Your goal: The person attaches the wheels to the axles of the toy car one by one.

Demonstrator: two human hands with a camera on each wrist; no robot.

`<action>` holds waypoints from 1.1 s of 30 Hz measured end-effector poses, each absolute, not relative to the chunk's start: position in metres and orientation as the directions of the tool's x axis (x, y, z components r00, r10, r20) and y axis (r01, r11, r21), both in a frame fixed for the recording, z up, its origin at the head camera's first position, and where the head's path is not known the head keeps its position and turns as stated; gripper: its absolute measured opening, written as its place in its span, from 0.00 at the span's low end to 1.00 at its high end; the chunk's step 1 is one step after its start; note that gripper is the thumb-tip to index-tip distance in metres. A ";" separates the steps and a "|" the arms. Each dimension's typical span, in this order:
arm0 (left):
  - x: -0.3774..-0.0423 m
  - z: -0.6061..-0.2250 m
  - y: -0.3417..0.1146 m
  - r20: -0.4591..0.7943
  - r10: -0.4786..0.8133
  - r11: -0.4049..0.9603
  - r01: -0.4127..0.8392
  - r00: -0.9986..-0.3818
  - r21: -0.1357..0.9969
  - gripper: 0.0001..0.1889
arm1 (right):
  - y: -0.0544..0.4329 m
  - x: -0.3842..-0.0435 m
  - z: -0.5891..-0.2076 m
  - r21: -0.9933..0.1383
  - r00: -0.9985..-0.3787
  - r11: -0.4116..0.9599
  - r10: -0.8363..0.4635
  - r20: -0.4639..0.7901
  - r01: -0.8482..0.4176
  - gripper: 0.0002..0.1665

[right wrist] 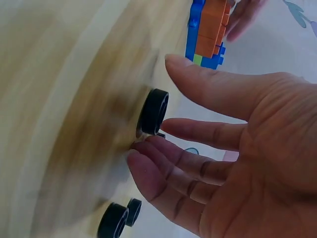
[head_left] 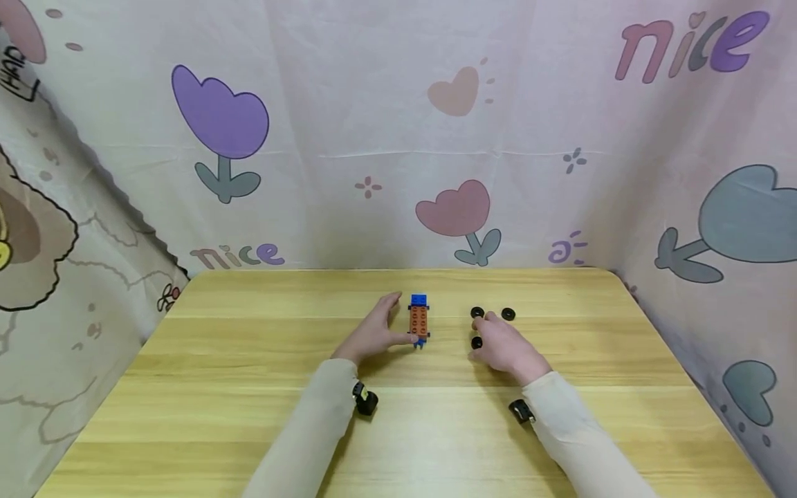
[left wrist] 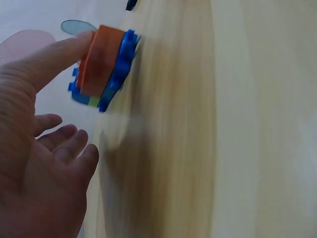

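Note:
A toy brick vehicle [head_left: 419, 319], orange bricks on a blue base, stands on the wooden table. My left hand [head_left: 373, 335] is beside it, thumb tip touching the orange bricks [left wrist: 103, 59] near one end and the other fingers spread loosely away. To the right, my right hand [head_left: 503, 347] hovers low around a small black wheel [right wrist: 155, 111]. Thumb and fingers are parted about this wheel; the index fingertip is close to it, and I cannot tell whether it touches. Another black wheel [head_left: 477, 312] lies just beyond the fingers, a further wheel [head_left: 508, 314] behind the hand.
The light wooden table [head_left: 218, 401] ends at a back edge against a patterned cloth [head_left: 349, 124]. Cloth also hangs on both sides. A small black camera is strapped to each wrist, the left camera [head_left: 366, 401] and the right camera [head_left: 520, 411].

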State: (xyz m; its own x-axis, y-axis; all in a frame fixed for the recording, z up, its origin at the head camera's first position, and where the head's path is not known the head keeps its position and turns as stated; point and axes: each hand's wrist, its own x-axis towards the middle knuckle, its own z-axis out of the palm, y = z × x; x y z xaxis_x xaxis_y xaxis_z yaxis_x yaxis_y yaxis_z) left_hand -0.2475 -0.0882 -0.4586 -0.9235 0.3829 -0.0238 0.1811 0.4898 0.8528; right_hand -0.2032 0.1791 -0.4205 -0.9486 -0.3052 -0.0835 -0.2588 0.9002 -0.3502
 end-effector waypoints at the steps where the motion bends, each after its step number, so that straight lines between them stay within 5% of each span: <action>1: -0.249 -0.459 -0.085 -0.028 0.388 0.496 0.183 -0.921 0.849 0.58 | 0.178 -0.204 -0.421 -0.352 -0.947 0.900 -0.307 -0.090 -0.258 0.29; 14: -0.256 -0.458 -0.062 -0.006 0.436 0.593 0.282 -0.900 0.754 0.60 | 0.174 -0.204 -0.429 -0.357 -0.937 0.887 -0.341 -0.076 -0.294 0.12; 33: -0.248 -0.452 -0.056 0.056 0.417 0.578 0.312 -0.907 0.754 0.56 | 0.174 -0.197 -0.426 -0.337 -0.933 0.875 -0.359 0.033 -0.348 0.16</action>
